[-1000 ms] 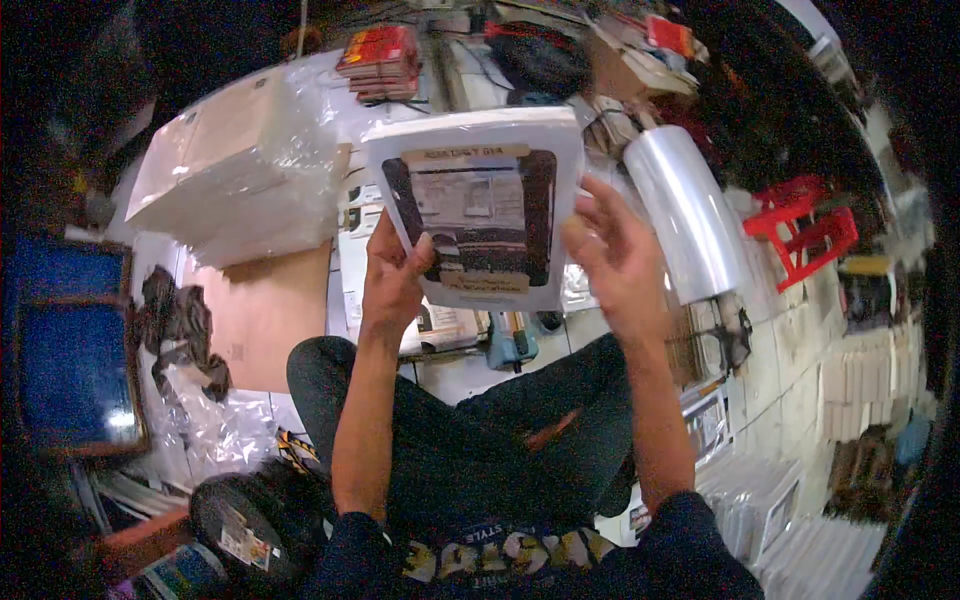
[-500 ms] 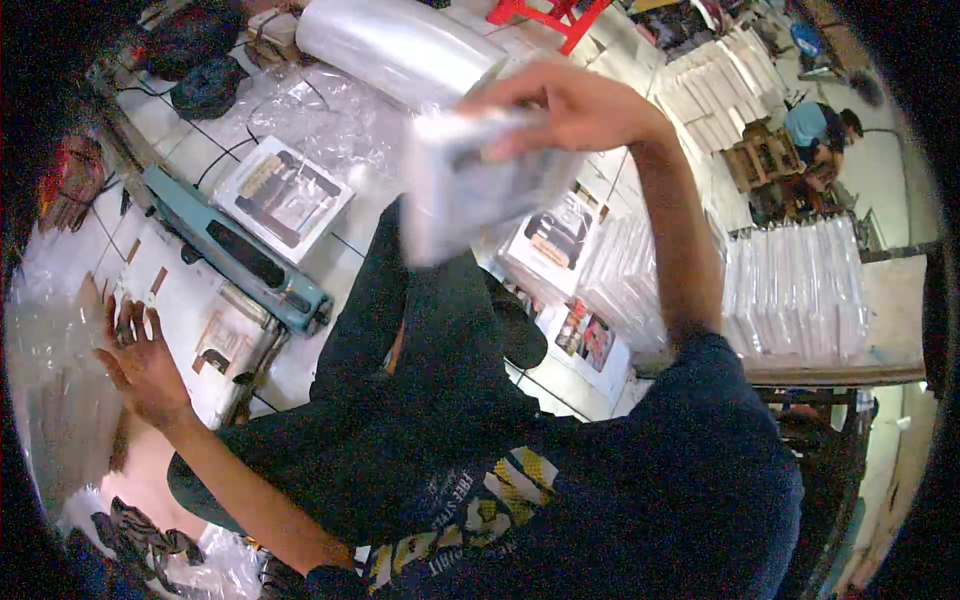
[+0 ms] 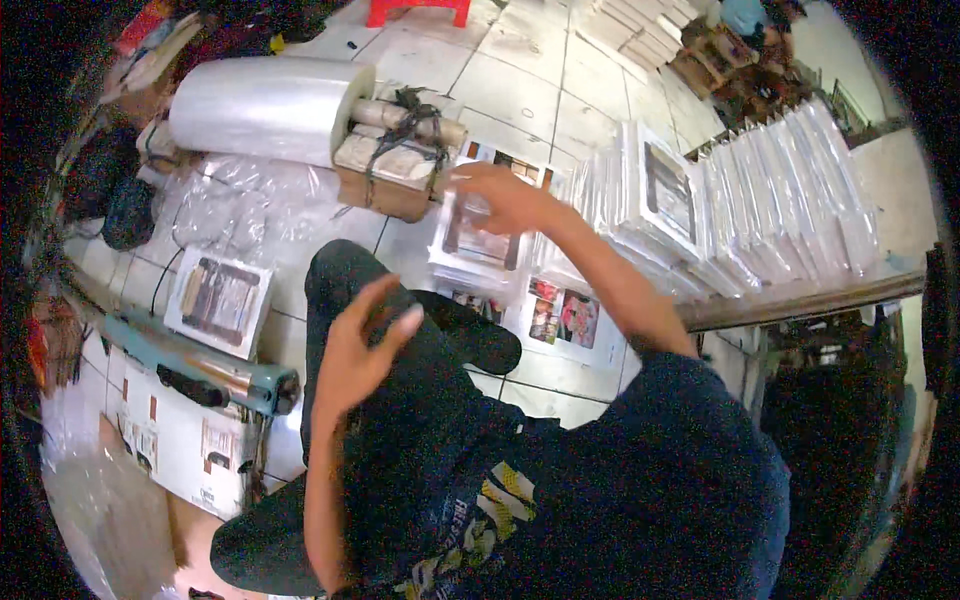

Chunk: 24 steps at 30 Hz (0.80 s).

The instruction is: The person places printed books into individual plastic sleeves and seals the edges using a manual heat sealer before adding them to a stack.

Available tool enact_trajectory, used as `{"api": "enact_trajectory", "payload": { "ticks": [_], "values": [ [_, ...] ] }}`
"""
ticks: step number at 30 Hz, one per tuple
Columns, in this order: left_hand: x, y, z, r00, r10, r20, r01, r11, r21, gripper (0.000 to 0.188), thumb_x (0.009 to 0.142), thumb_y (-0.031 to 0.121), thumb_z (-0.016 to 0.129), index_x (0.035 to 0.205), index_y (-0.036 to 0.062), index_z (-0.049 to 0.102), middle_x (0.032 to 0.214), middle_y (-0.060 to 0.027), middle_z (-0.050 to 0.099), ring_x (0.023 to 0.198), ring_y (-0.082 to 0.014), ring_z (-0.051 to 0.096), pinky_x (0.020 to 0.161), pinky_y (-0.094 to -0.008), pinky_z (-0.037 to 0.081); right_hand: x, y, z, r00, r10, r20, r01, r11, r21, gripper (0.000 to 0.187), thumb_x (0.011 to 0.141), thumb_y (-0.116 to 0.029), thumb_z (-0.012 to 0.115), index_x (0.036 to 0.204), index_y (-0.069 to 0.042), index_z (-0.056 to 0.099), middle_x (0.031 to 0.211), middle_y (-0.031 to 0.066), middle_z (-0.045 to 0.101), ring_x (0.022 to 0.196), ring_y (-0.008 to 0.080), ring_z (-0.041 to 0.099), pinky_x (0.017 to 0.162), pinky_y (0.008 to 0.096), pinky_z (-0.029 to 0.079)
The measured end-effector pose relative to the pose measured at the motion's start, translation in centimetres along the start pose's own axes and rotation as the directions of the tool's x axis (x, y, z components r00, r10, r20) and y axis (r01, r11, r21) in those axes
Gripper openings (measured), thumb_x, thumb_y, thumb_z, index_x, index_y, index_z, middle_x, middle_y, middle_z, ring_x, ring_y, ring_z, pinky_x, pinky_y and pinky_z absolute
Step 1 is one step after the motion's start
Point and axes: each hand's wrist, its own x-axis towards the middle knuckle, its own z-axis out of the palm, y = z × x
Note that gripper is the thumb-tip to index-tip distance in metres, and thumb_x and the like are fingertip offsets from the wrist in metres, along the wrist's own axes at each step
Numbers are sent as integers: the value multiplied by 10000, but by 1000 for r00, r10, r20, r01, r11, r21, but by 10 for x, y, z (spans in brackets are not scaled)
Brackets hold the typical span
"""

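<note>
My right hand [image 3: 505, 203] reaches over a white box [image 3: 487, 245] with a printed, window-like front. Its fingers bend over the box's far edge, a little blurred, and the box sits at the top of a small stack. My left hand [image 3: 358, 350] hangs above my thigh with fingers apart and nothing in it. Another white box [image 3: 218, 303] with a similar front lies at the left, beside a teal bar-shaped sealing machine [image 3: 200, 362].
A row of plastic-wrapped white boxes [image 3: 790, 200] stands at the right, with one box [image 3: 668, 190] leaning face-out. Beyond my knees lie a large clear film roll [image 3: 265, 110] and a tied bundle [image 3: 390, 165]. A red stool [image 3: 418, 10] stands at the back.
The view has turned rightward. My right hand has brought the white box down from mid-air to the stack. My left hand has moved from the far left to above my thigh.
</note>
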Motion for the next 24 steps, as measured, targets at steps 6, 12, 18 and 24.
{"api": "enact_trajectory", "payload": {
  "ticks": [6,12,18,24],
  "values": [
    [156,-75,56,959,-278,54,283,947,-150,850,938,642,428,1390,-78,423,1397,-207,487,1263,-260,485,1073,-325,350,-98,-51,55,387,889,-244,-723,457,518,768,863,-489,656,1352,61,438,1353,260,493,1239,378,489,1063,430,375],
    [178,-119,107,829,-415,375,546,745,-382,759,982,565,405,1439,-40,364,1445,-155,429,1303,-239,434,1075,-326,347,-104,-36,94,341,902,267,-414,-111,903,813,857,-543,638,1401,20,416,1316,162,553,1208,262,521,1018,361,403],
    [189,-129,123,871,-402,282,447,887,-113,910,878,617,555,1436,-68,335,1427,-219,434,1322,-280,421,1102,-350,323,-125,-22,115,328,857,397,-113,-382,917,641,882,-528,618,1299,-49,531,1236,81,599,1081,191,594,926,353,467],
    [183,-143,127,840,-509,189,489,860,141,1046,837,713,526,1432,-112,283,1409,-276,428,1329,-337,410,1110,-369,312,-125,-40,110,346,805,482,35,-525,850,634,852,-482,657,1298,-51,526,1209,93,614,1071,225,607,869,419,506]
  ]
}}
